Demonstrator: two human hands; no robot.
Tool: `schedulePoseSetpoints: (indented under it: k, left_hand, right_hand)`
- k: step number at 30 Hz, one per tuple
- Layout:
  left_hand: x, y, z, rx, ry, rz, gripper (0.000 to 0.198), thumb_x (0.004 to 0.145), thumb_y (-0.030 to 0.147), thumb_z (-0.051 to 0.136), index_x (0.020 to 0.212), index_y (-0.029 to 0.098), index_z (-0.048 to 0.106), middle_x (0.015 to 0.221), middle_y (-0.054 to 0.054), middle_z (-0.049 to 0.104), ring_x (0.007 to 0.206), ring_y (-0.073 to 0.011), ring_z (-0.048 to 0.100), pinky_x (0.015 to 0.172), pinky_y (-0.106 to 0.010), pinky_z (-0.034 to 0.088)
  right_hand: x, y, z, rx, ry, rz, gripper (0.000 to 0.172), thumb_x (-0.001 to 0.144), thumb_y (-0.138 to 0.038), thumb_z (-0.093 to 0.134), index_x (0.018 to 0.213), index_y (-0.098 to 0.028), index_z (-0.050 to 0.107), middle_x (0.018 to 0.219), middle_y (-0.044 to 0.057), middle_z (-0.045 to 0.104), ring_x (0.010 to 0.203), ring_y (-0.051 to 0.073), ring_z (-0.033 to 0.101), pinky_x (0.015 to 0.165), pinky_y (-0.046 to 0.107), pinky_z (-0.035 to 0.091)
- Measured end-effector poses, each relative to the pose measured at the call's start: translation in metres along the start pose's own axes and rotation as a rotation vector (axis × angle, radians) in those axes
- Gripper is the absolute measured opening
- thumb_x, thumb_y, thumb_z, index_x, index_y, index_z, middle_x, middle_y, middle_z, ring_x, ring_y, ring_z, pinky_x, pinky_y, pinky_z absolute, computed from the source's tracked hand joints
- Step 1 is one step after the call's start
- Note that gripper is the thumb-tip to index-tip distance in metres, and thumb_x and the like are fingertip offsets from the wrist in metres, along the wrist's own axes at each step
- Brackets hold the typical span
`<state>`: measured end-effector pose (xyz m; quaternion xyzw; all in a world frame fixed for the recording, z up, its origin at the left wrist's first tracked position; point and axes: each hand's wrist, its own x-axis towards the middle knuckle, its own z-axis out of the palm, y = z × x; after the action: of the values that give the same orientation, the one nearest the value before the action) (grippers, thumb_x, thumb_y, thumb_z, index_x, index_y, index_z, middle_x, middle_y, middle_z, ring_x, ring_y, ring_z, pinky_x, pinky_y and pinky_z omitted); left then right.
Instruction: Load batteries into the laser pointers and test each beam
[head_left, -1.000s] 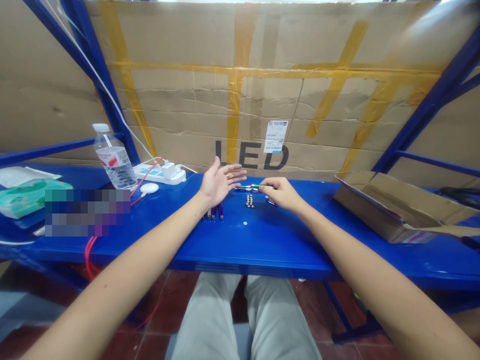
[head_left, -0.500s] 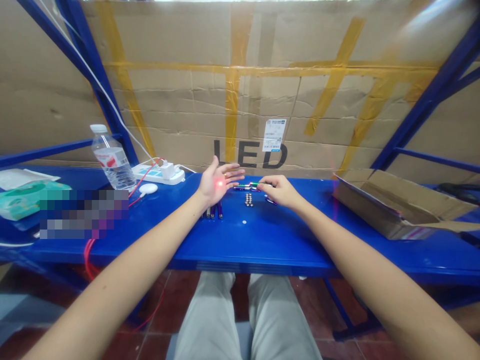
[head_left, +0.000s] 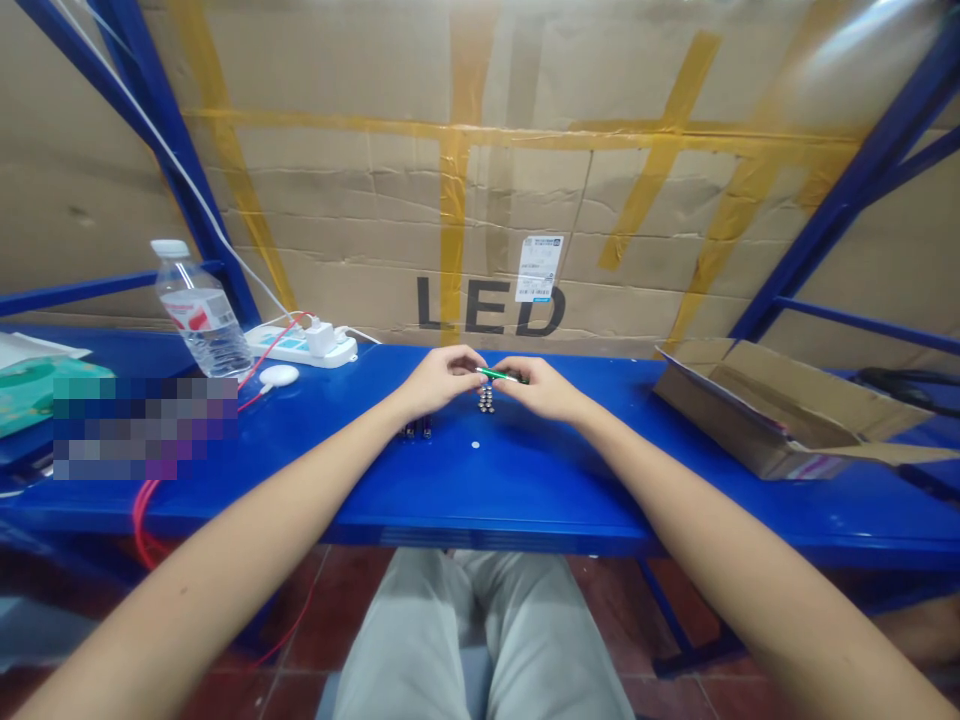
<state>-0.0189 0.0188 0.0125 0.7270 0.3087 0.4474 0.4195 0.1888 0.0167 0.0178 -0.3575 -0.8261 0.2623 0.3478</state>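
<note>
Over the middle of the blue table, a slim green laser pointer lies level between my two hands. My right hand grips its right part, with thumb and fingers around the barrel. The fingers of my left hand are curled closed at its left tip. Just below the hands, small silver button cells stand grouped on the table. Several dark pen-shaped pieces lie beside my left wrist, partly hidden by it. A small white disc rests nearer the front edge.
An open cardboard box sits at the right of the table. On the left are a water bottle, a white power strip, a white round charger and red cable. Large cardboard stands behind.
The red light on my left palm is gone. My left hand has turned from spread open to closed at the pointer's tip. The view has shifted slightly to the right.
</note>
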Motion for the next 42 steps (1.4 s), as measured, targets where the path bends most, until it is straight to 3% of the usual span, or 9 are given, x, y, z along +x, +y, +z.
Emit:
schedulePoseSetpoints:
  k: [4,7,11,17,22,26,31,35,42]
  left_hand:
    - [0.002,-0.004,-0.002,0.047,0.087,0.001,0.017,0.073,0.025,0.073,0.085,0.018,0.064,0.075,-0.003,0.07,0.074,-0.0213,0.068,0.074,-0.038,0.052]
    - [0.005,-0.006,-0.003,0.112,0.109,-0.003,0.013,0.073,0.024,0.071,0.081,0.018,0.062,0.07,-0.003,0.069,0.071,-0.0209,0.068,0.071,-0.037,0.051]
    - [0.009,-0.007,-0.005,0.163,0.131,0.009,0.014,0.071,0.024,0.072,0.078,0.018,0.061,0.07,-0.002,0.068,0.069,-0.02,0.066,0.068,-0.035,0.049]
    - [0.012,-0.012,-0.007,0.156,0.142,0.006,0.019,0.07,0.026,0.074,0.075,0.02,0.057,0.066,-0.002,0.067,0.068,-0.021,0.065,0.068,-0.036,0.047]
    - [0.016,-0.021,-0.011,0.232,0.157,0.017,0.017,0.071,0.029,0.072,0.077,0.02,0.059,0.07,-0.003,0.066,0.07,-0.021,0.063,0.069,-0.036,0.047]
    - [0.031,-0.027,-0.02,0.453,0.191,0.057,0.008,0.072,0.026,0.067,0.077,0.02,0.065,0.076,-0.004,0.066,0.075,-0.0219,0.061,0.074,-0.037,0.047]
    - [0.06,-0.036,-0.03,0.61,0.189,0.031,0.006,0.07,0.02,0.065,0.073,0.021,0.07,0.078,-0.008,0.068,0.08,-0.0271,0.063,0.083,-0.043,0.049]
    - [0.075,-0.045,-0.03,0.668,0.181,-0.057,0.004,0.068,0.017,0.068,0.067,0.02,0.069,0.078,-0.009,0.07,0.079,-0.0271,0.065,0.084,-0.043,0.051]
    - [0.085,-0.045,-0.031,0.895,-0.016,-0.268,0.017,0.065,0.008,0.066,0.077,0.016,0.075,0.085,-0.008,0.075,0.085,-0.0221,0.068,0.082,-0.03,0.053]
  right_hand:
    - [0.002,0.009,-0.006,0.216,0.015,0.045,0.034,0.076,-0.03,0.067,0.107,-0.017,0.059,0.095,0.005,0.068,0.086,0.018,0.062,0.078,0.031,0.049]
    - [0.004,0.012,-0.013,0.337,0.047,0.057,0.035,0.07,-0.028,0.074,0.099,-0.019,0.055,0.095,0.004,0.066,0.085,0.017,0.063,0.078,0.032,0.051]
    - [0.006,0.016,-0.02,0.344,0.063,0.097,0.032,0.064,-0.029,0.079,0.085,-0.018,0.056,0.085,0.003,0.066,0.077,0.016,0.062,0.074,0.033,0.052]
    - [0.006,0.028,-0.026,0.336,0.085,0.136,0.026,0.065,-0.027,0.079,0.08,-0.017,0.06,0.081,0.003,0.069,0.074,0.017,0.065,0.074,0.034,0.053]
    - [0.013,0.041,-0.025,0.175,0.135,0.128,0.015,0.067,-0.022,0.075,0.077,-0.016,0.065,0.081,0.004,0.069,0.076,0.017,0.064,0.077,0.034,0.052]
    - [0.03,0.049,-0.021,-0.127,0.176,0.057,0.003,0.072,-0.015,0.065,0.075,-0.016,0.066,0.083,0.005,0.068,0.079,0.017,0.062,0.077,0.032,0.049]
    - [0.055,0.057,-0.02,-0.422,0.16,0.037,0.01,0.074,-0.009,0.061,0.076,-0.014,0.07,0.086,0.008,0.068,0.081,0.019,0.06,0.078,0.031,0.047]
    - [0.066,0.068,-0.015,-0.461,0.14,0.112,0.015,0.075,-0.006,0.061,0.081,-0.013,0.073,0.092,0.01,0.072,0.085,0.019,0.062,0.079,0.03,0.047]
    - [0.069,0.073,-0.004,-0.439,0.09,0.236,0.016,0.079,-0.007,0.064,0.087,-0.012,0.077,0.095,0.009,0.076,0.087,0.018,0.067,0.08,0.024,0.049]
